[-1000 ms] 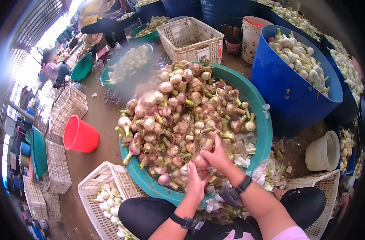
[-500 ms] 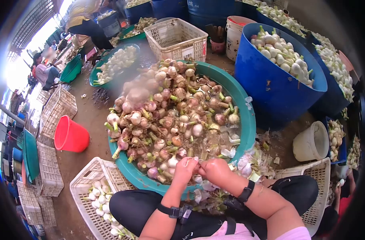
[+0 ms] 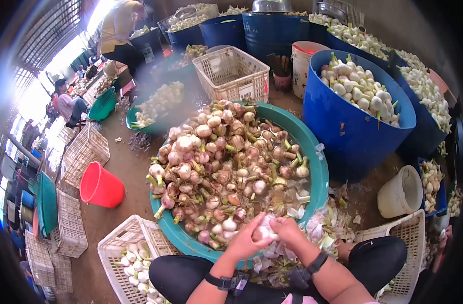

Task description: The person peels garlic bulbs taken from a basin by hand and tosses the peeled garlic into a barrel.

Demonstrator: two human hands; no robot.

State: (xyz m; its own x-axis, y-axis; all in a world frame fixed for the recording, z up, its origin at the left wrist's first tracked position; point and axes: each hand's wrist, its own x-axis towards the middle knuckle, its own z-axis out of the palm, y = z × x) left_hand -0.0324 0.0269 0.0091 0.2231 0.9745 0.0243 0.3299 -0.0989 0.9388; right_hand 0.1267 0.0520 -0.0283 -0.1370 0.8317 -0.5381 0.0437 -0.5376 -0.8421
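A garlic bulb (image 3: 265,229), pale and partly peeled, sits between my two hands over the near rim of the green tub (image 3: 320,190). Wrapped round its left side are the fingers of my left hand (image 3: 247,244). My right hand (image 3: 288,233) pinches at its right side, where thin skin or the stem end is hard to make out. Unpeeled garlic bulbs (image 3: 216,167) with dirt and short stems are heaped in water in the tub. Loose peeled skins (image 3: 317,228) lie over the rim by my right hand.
A white crate (image 3: 107,243) with peeled garlic stands at my left leg, another crate (image 3: 416,243) at my right. Around the tub are a red bucket (image 3: 102,186), a blue barrel (image 3: 353,131) of garlic, a white bucket (image 3: 400,192) and a crate (image 3: 231,76). Other people work at left.
My hands have parted slightly, and the garlic bulb between them now shows. The whole view has shifted, with the scene sitting a little lower and further right.
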